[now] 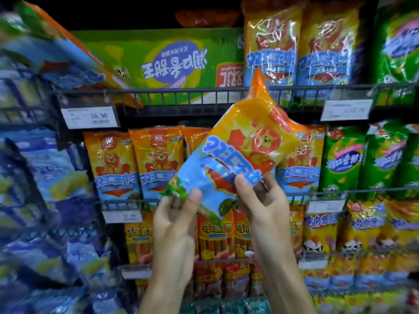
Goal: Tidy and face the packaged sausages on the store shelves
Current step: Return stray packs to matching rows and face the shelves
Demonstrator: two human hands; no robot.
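Orange and blue plastic catches the light on a lion-printed sausage pack (238, 150) held up in front of the middle shelf, tilted so its crimped top end points up and to the right, over the wire rail of the upper shelf (181, 91). Both hands grip its lower, blue end. The left hand (176, 223) pinches the bottom-left corner between thumb and curled fingers; the right hand (263, 200) has its thumb pressed on the front face with the fingers wrapped behind.

Behind the held pack, matching lion packs (133, 164) stand upright in a row on the middle shelf, with green sausage packs (362, 159) to their right. On the upper shelf a green carton (163, 64) lies upside down beside two larger lion packs (299, 46). A price tag (90, 117) reading 16.90 hangs from the upper rail. Blurred blue packs (45, 177) fill the left side.
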